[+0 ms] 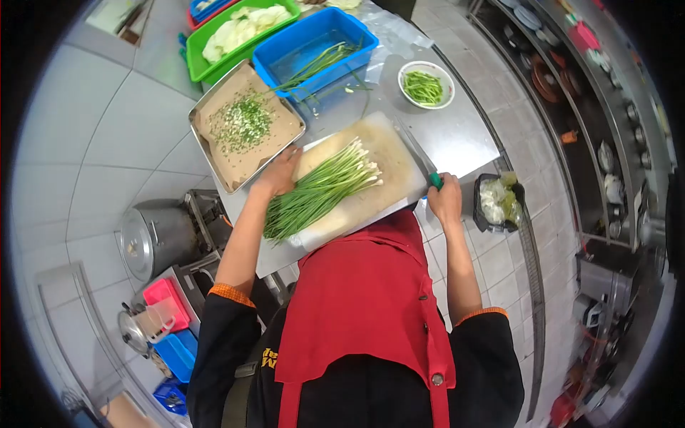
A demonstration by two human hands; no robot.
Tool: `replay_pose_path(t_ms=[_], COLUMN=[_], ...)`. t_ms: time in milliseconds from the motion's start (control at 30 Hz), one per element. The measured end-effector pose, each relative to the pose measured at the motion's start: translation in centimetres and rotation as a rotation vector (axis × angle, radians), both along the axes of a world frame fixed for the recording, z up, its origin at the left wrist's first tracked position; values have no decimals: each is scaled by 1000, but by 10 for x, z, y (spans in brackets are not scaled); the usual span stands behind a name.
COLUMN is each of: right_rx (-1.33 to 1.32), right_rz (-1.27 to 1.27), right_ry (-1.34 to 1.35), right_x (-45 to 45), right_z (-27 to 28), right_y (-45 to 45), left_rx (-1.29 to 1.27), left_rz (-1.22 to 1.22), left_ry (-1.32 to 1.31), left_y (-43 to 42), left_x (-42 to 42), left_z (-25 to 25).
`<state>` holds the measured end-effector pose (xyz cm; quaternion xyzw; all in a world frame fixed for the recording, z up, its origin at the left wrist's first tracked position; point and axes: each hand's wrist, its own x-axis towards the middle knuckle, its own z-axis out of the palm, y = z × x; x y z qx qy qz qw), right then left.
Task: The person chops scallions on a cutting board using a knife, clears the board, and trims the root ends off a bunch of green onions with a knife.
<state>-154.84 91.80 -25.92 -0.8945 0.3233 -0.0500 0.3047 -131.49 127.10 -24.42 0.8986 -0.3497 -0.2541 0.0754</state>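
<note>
A bunch of green onions [325,189], white ends toward the right, lies on a white cutting board [396,164] on the metal table. My left hand [280,171] rests at the left side of the board, against the onions, its fingers stretched out; their tips are hard to make out. In my right hand [446,197] is a knife [417,151] with a green handle, its blade along the board's right edge. Beside my left hand stands a metal tray [300,129] lined with brown paper, holding chopped green onions [246,121].
Behind the board are a blue bin [312,60] with some green stalks and a green bin [209,70] of pale vegetables. A white bowl [407,69] of cut greens stands at the back right. A black bin [497,203] with plastic bags is right of my right hand.
</note>
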Motion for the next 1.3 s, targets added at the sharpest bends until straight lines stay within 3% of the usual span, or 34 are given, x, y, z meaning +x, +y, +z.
replay_pose_path(t_ms=[100,167,333,400,667,733,800,867,900,967,1100,1167,1233,1300], right_rx=[74,64,123,29,96,116,182,215,250,221,192,212,229,421], right_rz=[-17,96,97,104,44,23,39,26,25,58,122,163,206,147], right_ry=[-28,-323,-234,-248,-220,-200,-281,-259,-252,-277,-301,-278,-264,7], right_x=[7,16,38,42,30,27,24,24,24,23,21,19,19,11], right_z=[-10,-27,-26,-22,-20,-21,-25,-22,-21,-23,-23,-14,-1,21], right_y=[5,8,25,30,41,44,43,41,40,39,35,28,16,9], left_rx=[106,129,39,-19,-148,102,-228,-334,-333,-134,-197,-188,-229,-268], left_rz=[-1,-37,8,30,130,227,235,56,59,36,49,79,90,95], left_ry=[5,-5,-3,11,112,0,-70,-227,-219,-536,-580,-452,-485,-516], left_y=[-3,2,15,26,45,29,-30,-73,-88,-107,-113,-122,-122,-121], left_x=[-13,-14,-37,-33,-24,-22,-50,-84,-100,-118,-119,-113,-116,-118], left_z=[30,25,39,34,17,17,43,38,32,18,-6,-4,2,7])
